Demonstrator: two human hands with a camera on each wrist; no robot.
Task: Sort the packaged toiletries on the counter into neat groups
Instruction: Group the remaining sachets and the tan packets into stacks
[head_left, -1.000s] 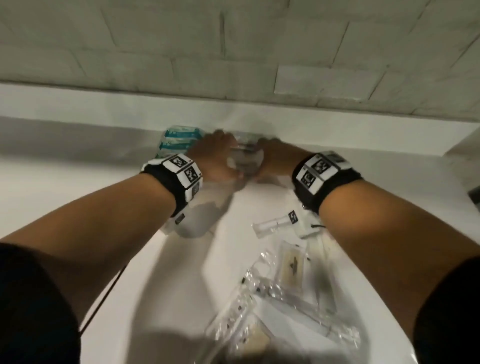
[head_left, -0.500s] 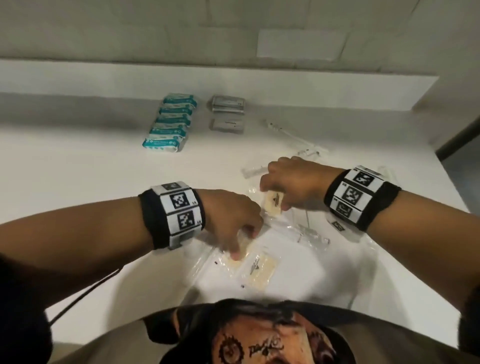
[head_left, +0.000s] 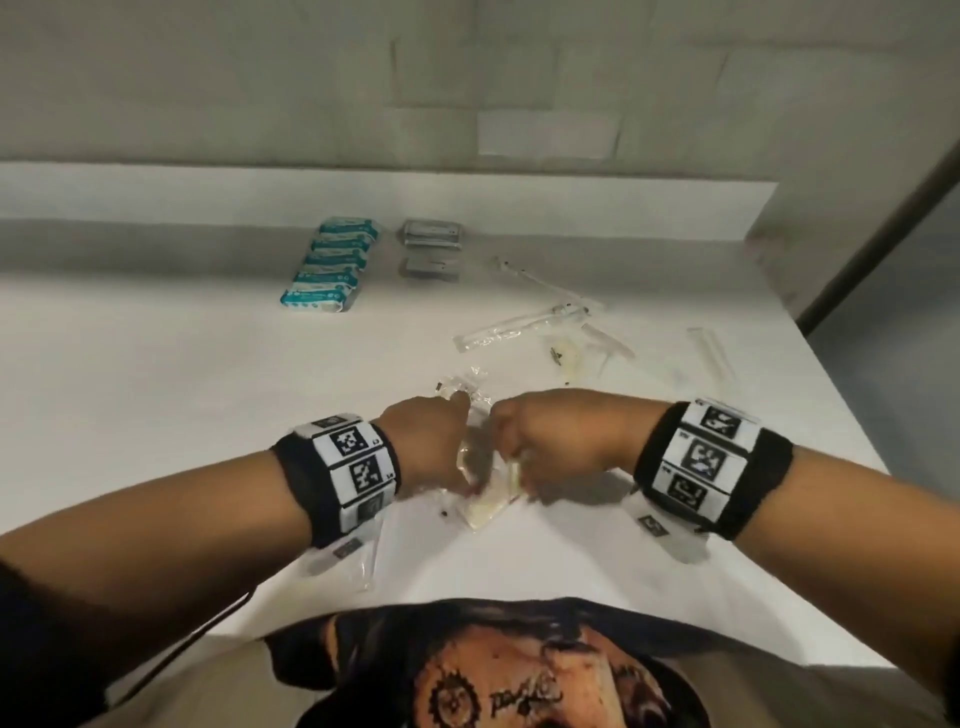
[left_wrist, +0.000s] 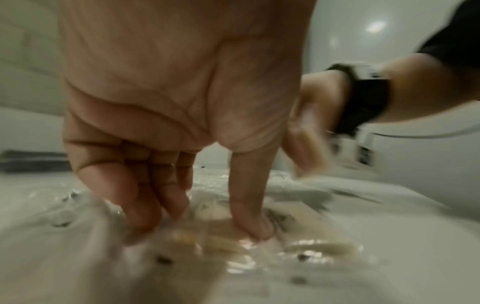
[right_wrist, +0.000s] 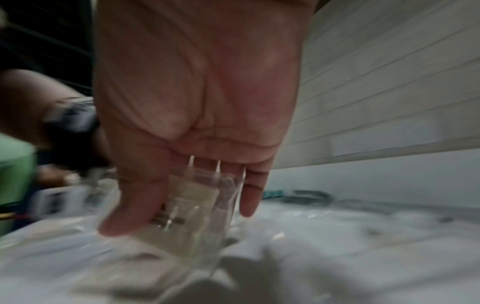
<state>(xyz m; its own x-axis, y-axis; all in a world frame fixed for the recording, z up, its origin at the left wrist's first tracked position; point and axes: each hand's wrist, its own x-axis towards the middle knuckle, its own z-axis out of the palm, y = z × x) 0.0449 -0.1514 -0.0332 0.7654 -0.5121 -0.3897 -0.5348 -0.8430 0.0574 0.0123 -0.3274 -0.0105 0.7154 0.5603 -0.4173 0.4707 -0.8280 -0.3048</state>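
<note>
Several clear packets with beige contents (head_left: 485, 501) lie in a small pile on the white counter (head_left: 156, 389), close to my body. My left hand (head_left: 431, 447) is over the pile; in the left wrist view its thumb (left_wrist: 249, 218) and fingers (left_wrist: 145, 209) point down fairly straight and press on a packet (left_wrist: 213, 236) lying flat. My right hand (head_left: 545, 441) is just right of it. In the right wrist view the right hand (right_wrist: 182, 218) pinches a clear beige packet (right_wrist: 192, 197) between thumb and fingers, slightly above the counter. Both wrist views are blurred.
At the back stand a row of teal packs (head_left: 332, 265) and a stack of grey packs (head_left: 431, 244). Long clear-wrapped items (head_left: 530, 322) and a small packet (head_left: 569, 358) lie scattered mid-right, and one more wrapped item (head_left: 711, 348) lies near the counter's right edge. A raised ledge (head_left: 519, 202) backs the counter.
Both hands came back from the grey packs at the rear to the near pile. The right hand has picked up a beige packet, and the hands have drawn closer together.
</note>
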